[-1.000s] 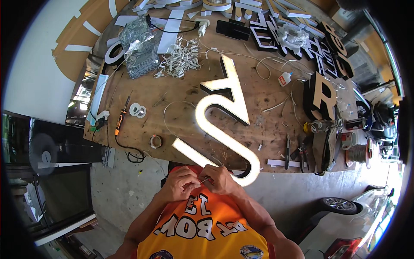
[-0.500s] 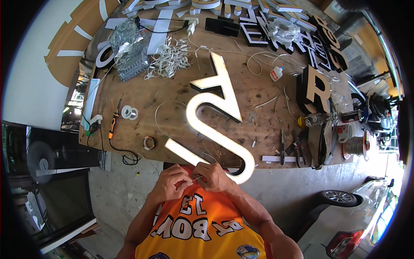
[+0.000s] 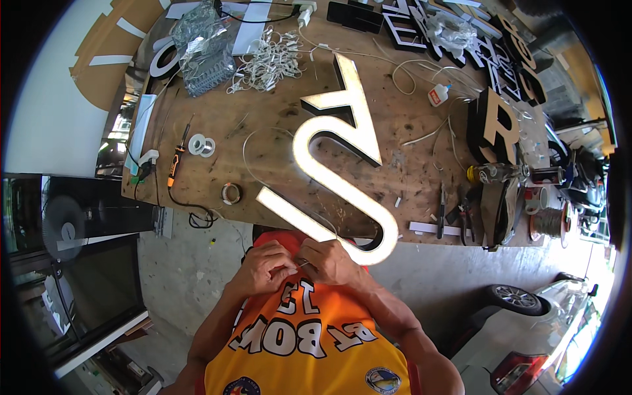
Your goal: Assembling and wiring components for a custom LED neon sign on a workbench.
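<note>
Close to my chest, my left hand (image 3: 268, 266) and my right hand (image 3: 322, 261) are held together just off the table's near edge, fingers pinched. A short piece of thin pale wire (image 3: 303, 264) shows between them; the fingertips partly hide it. On the table before them lies a lit sign letter (image 3: 329, 181), curved, with a glowing white face and dark sides, its near bend overhanging the edge next to my right hand. A second lit, angular letter (image 3: 359, 118) lies against its far side. A thin wire (image 3: 245, 153) loops out left of the curved letter.
On the wooden table (image 3: 217, 141), a soldering iron (image 3: 176, 164), a white spool (image 3: 201, 145) and a tape roll (image 3: 231, 193) lie left. Tangled white strips (image 3: 270, 62) lie farther back. Pliers (image 3: 466, 220), a glue bottle (image 3: 438, 95) and a wooden-faced letter (image 3: 494, 128) are right.
The view has tilted, so the table and its things sit higher and slightly farther right. Both hands keep their pinch near my chest, with little visible change.
</note>
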`<state>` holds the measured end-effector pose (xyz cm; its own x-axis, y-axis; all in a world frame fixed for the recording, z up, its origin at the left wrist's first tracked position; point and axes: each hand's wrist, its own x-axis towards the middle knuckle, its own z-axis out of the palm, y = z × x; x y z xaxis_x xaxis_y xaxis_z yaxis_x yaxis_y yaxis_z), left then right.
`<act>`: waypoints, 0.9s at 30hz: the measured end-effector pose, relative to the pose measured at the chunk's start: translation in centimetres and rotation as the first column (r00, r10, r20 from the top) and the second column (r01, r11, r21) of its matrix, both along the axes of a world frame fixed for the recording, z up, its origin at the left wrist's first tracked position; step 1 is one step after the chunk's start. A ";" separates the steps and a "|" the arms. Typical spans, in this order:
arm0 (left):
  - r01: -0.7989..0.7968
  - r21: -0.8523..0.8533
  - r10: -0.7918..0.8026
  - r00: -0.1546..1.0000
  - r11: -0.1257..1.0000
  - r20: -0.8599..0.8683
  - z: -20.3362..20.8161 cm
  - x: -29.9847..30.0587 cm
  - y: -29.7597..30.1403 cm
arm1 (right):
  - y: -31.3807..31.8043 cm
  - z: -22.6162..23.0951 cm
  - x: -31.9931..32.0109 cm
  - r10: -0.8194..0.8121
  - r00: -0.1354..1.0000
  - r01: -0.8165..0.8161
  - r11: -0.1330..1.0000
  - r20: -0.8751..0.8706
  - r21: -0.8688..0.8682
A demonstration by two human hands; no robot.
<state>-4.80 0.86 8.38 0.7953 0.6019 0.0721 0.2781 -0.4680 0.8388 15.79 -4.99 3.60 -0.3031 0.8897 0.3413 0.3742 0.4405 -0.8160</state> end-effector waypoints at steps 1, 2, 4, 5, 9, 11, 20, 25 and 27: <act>-0.007 0.002 0.007 1.000 1.000 -0.004 0.0 0.0 0.0 | 0.1 -0.1 0.1 0.002 1.000 -0.002 1.000 -0.001 0.000; -0.007 -0.003 0.007 1.000 1.000 -0.003 0.0 0.0 0.1 | 0.1 -0.1 0.2 0.005 1.000 -0.005 1.000 -0.003 0.000; -0.009 -0.013 0.009 1.000 1.000 0.001 0.0 0.1 0.2 | 0.2 -0.2 0.3 0.016 1.000 -0.016 1.000 -0.008 0.000; -0.018 -0.013 0.018 1.000 1.000 -0.003 0.0 0.2 0.2 | 0.3 -0.2 0.3 0.014 1.000 -0.014 1.000 -0.004 0.000; -0.005 -0.018 0.005 1.000 1.000 0.003 0.0 0.1 0.4 | 0.3 0.0 0.1 0.007 1.000 -0.007 1.000 0.002 -0.007; -0.011 -0.019 0.011 1.000 1.000 0.011 0.0 0.2 0.2 | 0.4 0.2 0.1 -0.011 1.000 0.011 1.000 0.002 -0.027; -0.020 -0.003 0.020 0.999 1.000 0.044 -0.2 0.3 1.2 | 1.1 0.3 0.2 -0.017 0.999 0.016 0.999 -0.030 -0.048; -0.027 0.006 0.026 0.999 1.000 0.039 -0.1 0.4 1.1 | 1.1 0.3 0.4 -0.031 0.999 0.029 0.998 -0.032 -0.062; -0.035 0.008 0.034 0.999 0.999 0.038 -0.1 0.4 1.1 | 1.1 0.3 0.5 -0.017 1.000 0.016 0.998 -0.014 -0.054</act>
